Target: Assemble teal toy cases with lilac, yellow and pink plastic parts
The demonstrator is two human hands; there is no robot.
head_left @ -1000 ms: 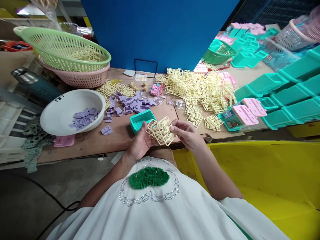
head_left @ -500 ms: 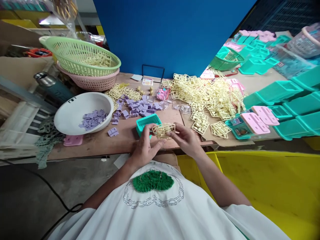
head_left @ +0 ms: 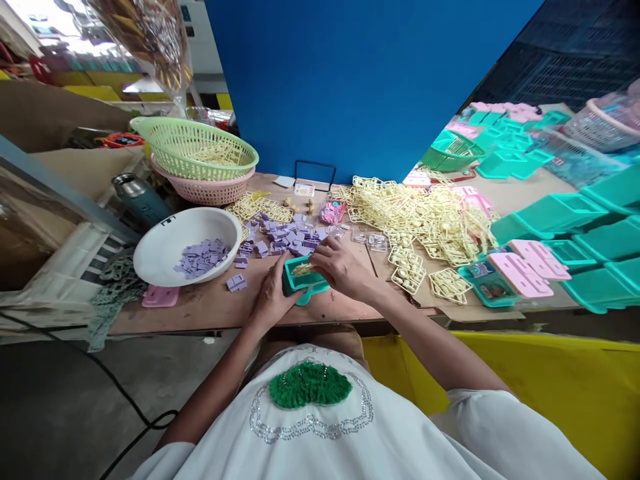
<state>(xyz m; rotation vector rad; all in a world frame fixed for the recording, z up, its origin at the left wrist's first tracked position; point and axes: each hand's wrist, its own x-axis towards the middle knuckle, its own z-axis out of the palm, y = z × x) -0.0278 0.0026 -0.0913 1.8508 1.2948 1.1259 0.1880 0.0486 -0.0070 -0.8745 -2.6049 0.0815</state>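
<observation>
My left hand (head_left: 274,293) is wrapped round the left side of a small teal plastic box (head_left: 306,291), which sits tilted at the table's front. Cream plastic part frames (head_left: 301,269) lie partly inside the box's open top. My right hand (head_left: 343,268) reaches over the box's right rim with curled fingers pinching the frames' right end; its fingertips are partly hidden. Just behind the box lies a pile of purple plastic pieces (head_left: 290,235). More cream part frames (head_left: 410,210) are heaped to the right of my hands.
A white bowl (head_left: 150,257) with purple pieces stands left, before stacked green (head_left: 195,167) and pink baskets (head_left: 210,192). A steel-topped flask (head_left: 143,200) leans near it. Teal boxes (head_left: 610,233) and pink lids (head_left: 525,273) fill the right. A blue panel (head_left: 370,87) rises behind.
The cream part frames, held between both hands before, have gone into the teal box. My left hand has shifted from the frames to the box. The view has tilted up slightly.
</observation>
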